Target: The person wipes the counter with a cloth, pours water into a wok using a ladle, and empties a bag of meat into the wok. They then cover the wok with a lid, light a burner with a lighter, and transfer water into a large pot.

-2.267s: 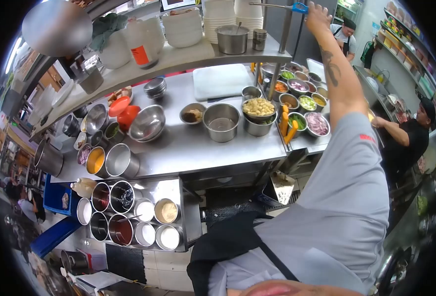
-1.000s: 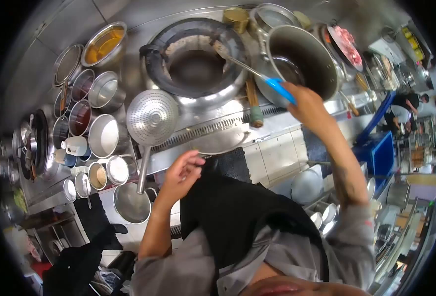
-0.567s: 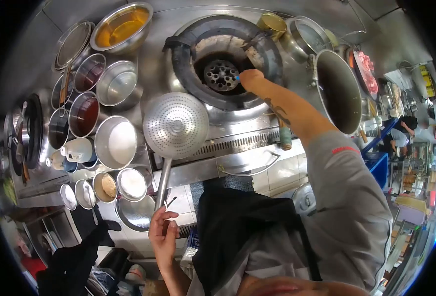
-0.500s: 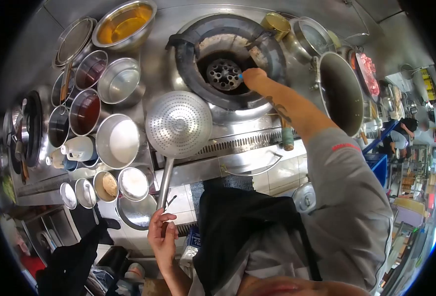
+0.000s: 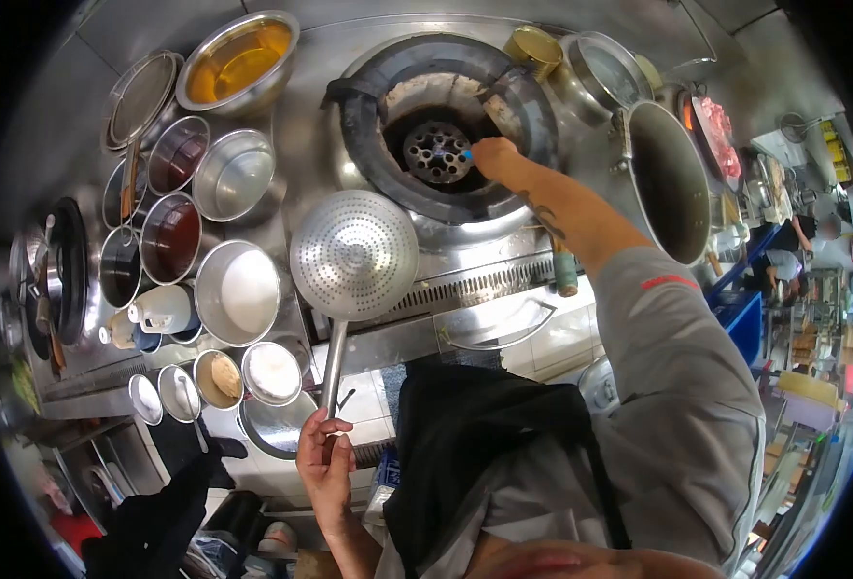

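My right hand [image 5: 494, 156] reaches over the burner's dark ring [image 5: 368, 145]. Its fingers are closed on a small blue-tipped object [image 5: 468, 155], beside the round perforated burner head [image 5: 438, 152]. A steel skimmer [image 5: 354, 255] full of small holes lies at the stove's front edge, its handle pointing towards me. My left hand [image 5: 326, 468] is at that handle's end, palm up and loosely curled, thumb apart from the fingers. The fingers hide the handle's tip, and I see no clear grip on it.
Left are a bowl of yellow oil [image 5: 238, 60], an empty-looking steel pot [image 5: 234, 175], a pot of white contents [image 5: 239, 292] and several seasoning cups. A deep stockpot [image 5: 666, 183] stands right, near a plate of raw meat [image 5: 716, 145]. A person in dark clothes [image 5: 146, 521] is at lower left.
The view has shifted slightly, so the counter things appear a little lower and further right. My right hand remains by the burner head, and my left hand stays near the skimmer handle.
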### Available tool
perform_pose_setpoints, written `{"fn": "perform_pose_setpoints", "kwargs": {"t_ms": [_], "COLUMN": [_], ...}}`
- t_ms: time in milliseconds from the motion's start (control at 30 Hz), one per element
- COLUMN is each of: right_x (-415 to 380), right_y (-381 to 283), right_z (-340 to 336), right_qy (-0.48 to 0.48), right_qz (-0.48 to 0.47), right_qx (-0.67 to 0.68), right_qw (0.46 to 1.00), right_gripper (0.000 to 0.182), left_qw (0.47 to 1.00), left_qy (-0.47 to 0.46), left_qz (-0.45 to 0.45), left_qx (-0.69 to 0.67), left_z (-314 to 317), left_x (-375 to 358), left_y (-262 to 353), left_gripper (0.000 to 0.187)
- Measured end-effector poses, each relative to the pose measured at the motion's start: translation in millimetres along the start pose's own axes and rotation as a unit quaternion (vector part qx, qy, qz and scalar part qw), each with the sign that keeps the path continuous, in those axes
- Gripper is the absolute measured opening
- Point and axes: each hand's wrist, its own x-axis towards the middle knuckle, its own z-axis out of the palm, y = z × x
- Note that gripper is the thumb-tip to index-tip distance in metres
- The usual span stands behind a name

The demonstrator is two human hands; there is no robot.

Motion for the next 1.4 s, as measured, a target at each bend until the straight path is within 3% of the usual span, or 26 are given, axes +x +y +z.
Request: {"fn": "perform_pose_setpoints", "kwargs": {"t_ms": [133, 233, 367, 433, 500, 567, 633, 700, 733, 833, 867, 967, 1000, 1100, 1167, 1233, 1267, 1300, 1400], "right_x": [-18.4, -68.9, -181.7, -244.7, -282.1, -329.3, -351.2, -357.5, -359.8, -355.4, -353.9, -341.0, -337.2, -337.5, -335.4, -344.6, -352.3, -360.4, -363.4], "right_y": [9.6, 26.2, 89.1, 139.8, 221.7, 288.1, 375.0, 442.2, 466.0, 506.5, 513.8, 523.6, 523.5, 518.7, 523.5, 530.5, 532.1, 531.9, 548.3], "right_z": [-13.9, -52.7, -88.4, -91.3, -48.2, -19.0, 38.3, 98.4, 123.4, 173.0, 181.2, 210.6, 206.6, 184.5, 170.7, 141.9, 127.0, 96.3, 46.6], "right_qy": [0.074, 0.166, 0.345, 0.408, 0.535, 0.467, 0.426, 0.432, 0.433, 0.359, 0.326, 0.35, 0.304, 0.286, 0.294, 0.313, 0.342, 0.318, 0.316], "right_qz": [0.005, 0.019, 0.006, 0.085, 0.135, 0.287, 0.359, 0.399, 0.416, 0.401, 0.372, 0.263, 0.328, 0.313, 0.303, 0.294, 0.236, 0.257, 0.158], "right_qx": [0.03, 0.134, 0.323, 0.321, 0.229, 0.289, 0.264, 0.286, 0.298, 0.488, 0.541, 0.686, 0.706, 0.812, 0.751, 0.749, 0.77, 0.745, 0.77], "right_qw": [0.997, 0.977, 0.881, 0.85, 0.802, 0.785, 0.787, 0.756, 0.742, 0.687, 0.68, 0.581, 0.548, 0.402, 0.507, 0.504, 0.484, 0.527, 0.531], "right_gripper": [0.035, 0.048, 0.058, 0.057, 0.047, 0.035, 0.031, 0.03, 0.031, 0.023, 0.02, 0.018, 0.018, 0.019, 0.019, 0.018, 0.022, 0.024, 0.025], "left_qw": [0.999, 0.997, 0.99, 0.982, 0.966, 0.944, 0.93, 0.919, 0.925, 0.938, 0.947, 0.951, 0.952, 0.955, 0.962, 0.97, 0.968, 0.966, 0.964], "left_qy": [-0.026, -0.058, -0.111, -0.15, -0.2, -0.264, -0.303, -0.329, -0.333, -0.296, -0.263, -0.307, -0.304, -0.286, -0.264, -0.239, -0.244, -0.248, -0.236], "left_qz": [0.006, 0.004, 0.019, 0.033, 0.072, 0.09, 0.117, 0.152, 0.114, 0.088, 0.113, 0.004, -0.013, -0.045, -0.03, 0.011, 0.032, 0.053, 0.103], "left_qx": [0.038, 0.04, 0.086, 0.114, 0.146, 0.174, 0.171, 0.154, 0.145, 0.156, 0.146, 0.022, -0.007, -0.063, -0.058, -0.046, -0.045, -0.045, -0.058], "left_z": [8.6, 28.9, 69.8, 106.8, 149.0, 198.1, 254.8, 317.9, 354.6, 456.8, 485.9, 536.0, 547.1, 558.1, 550.6, 541.1, 533.0, 523.3, 494.7], "left_x": [7.1, 20.3, 54.6, 76.1, 94.7, 108.8, 122.7, 148.3, 153.1, 197.7, 213.0, 262.1, 268.0, 271.5, 272.4, 248.0, 238.7, 230.2, 214.6], "left_y": [8.5, 20.0, 31.3, 40.5, 43.1, 48.5, 52.1, 46.9, 57.4, 58.8, 53.5, 50.4, 47.5, 41.8, 47.7, 79.5, 95.8, 112.3, 166.1], "left_gripper": [0.046, 0.046, 0.043, 0.039, 0.037, 0.037, 0.037, 0.046, 0.052, 0.071, 0.059, 0.033, 0.027, 0.013, 0.011, 0.008, 0.008, 0.007, 0.009]}}
